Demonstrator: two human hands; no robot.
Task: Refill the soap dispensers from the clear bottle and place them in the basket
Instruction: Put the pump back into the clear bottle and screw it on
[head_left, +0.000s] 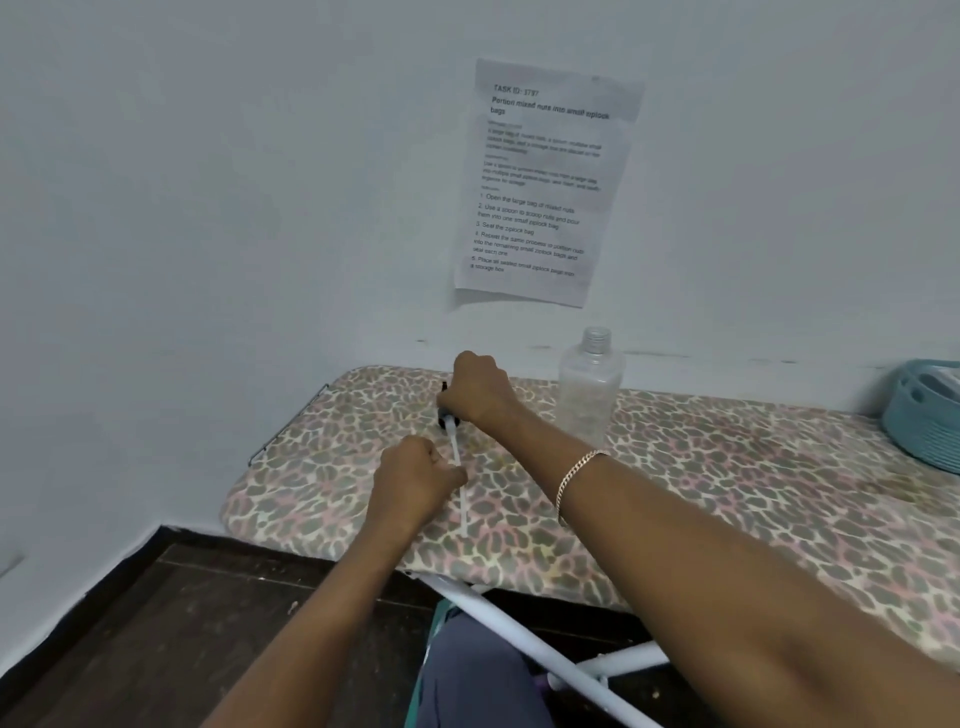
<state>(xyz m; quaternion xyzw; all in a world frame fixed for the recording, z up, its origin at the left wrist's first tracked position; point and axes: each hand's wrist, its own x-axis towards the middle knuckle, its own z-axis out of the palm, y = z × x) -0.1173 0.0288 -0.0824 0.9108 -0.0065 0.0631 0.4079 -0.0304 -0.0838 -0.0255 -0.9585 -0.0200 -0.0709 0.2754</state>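
"While the right hand (480, 387) is clenched round that black pump head (445, 415), what is the left hand (415, 480) doing?"

"Pinching the white dip tube (461, 499) partway down. Both grips are grasping the one pump, low over the ironing board (727, 467) towards its left end, with the tube pointing at the near edge. Whether the tip touches the cover, I can't tell."

"So which step is this?"

"The pump is out of its dispenser, so I'd say opening or closing, not pouring. The only bottle I can see is the clear bottle (589, 387). It stands upright and uncapped by the far edge, just to the right of the right hand."

"Anything in it?"

"Hard to say. It looks nearly empty from here."

"And the basket (919, 436)?"

"Teal, at the board's right end, well apart from both hands and half cut off from view. Nothing has plainly gone into it yet."

"What does the next move need?"

"My guess is the tube has to go tip first into a narrow neck, and then the head gets screwed down. One hand would have to let go and steady the bottle. It looks light enough to tip over, and that thin tube could easily miss the neck."
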